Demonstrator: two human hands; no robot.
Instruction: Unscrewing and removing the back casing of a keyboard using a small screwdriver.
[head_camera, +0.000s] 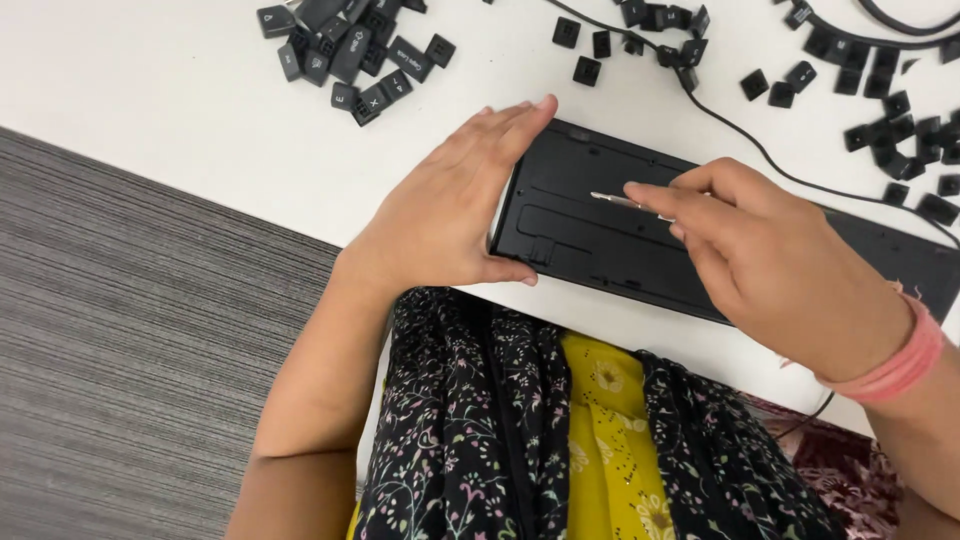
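A black keyboard (600, 230) lies upside down on the white table (150, 90), its flat back facing up. My left hand (450, 205) clasps its left end, fingers straight along the edge and thumb under the near corner. My right hand (770, 260) hovers over the keyboard's middle and pinches a thin metal tool (615, 200), whose tip points left and rests on the back panel.
Loose black keycaps lie in a heap (350, 50) at the far left, a smaller group (650, 35) at the far middle, and more (890, 110) at the far right. A black cable (760, 150) runs behind the keyboard. Grey carpet (130, 330) shows beyond the table's left edge.
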